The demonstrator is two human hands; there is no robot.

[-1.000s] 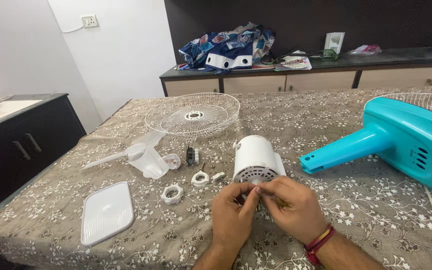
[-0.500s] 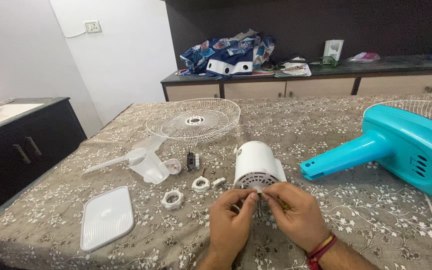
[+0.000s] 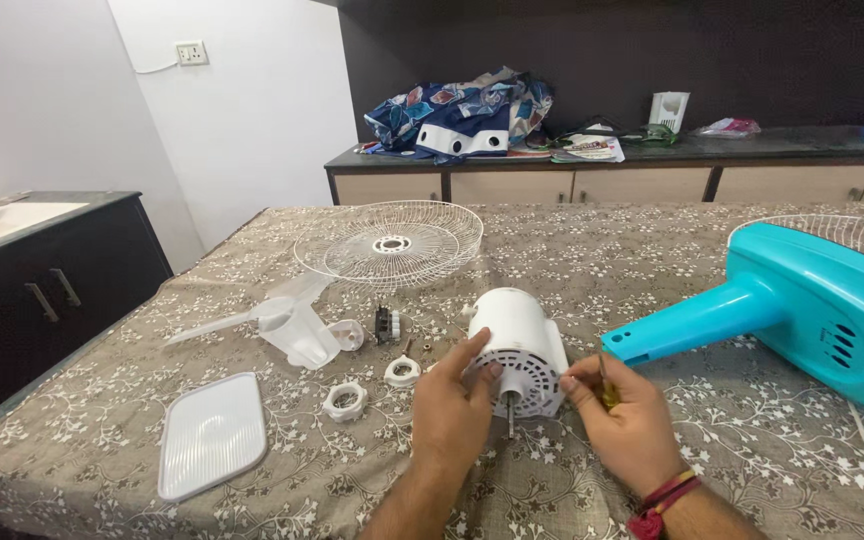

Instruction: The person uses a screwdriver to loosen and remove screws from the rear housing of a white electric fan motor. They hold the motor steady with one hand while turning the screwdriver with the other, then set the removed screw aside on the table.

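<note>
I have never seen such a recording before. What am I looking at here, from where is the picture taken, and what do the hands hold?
There is no machine here: a person works with two bare hands, and the one picture comes from a camera worn on the head, looking down. The left hand rests on a white fan motor housing, whose metal shaft points toward the person. The right hand is beside the housing and pinches a small yellowish thing; what it is I cannot tell. All lies on a table under a floral cloth. On it are also a white wire fan guard, a clear fan blade, two white plastic ring nuts, a white flat cover and a turquoise fan body.
</note>
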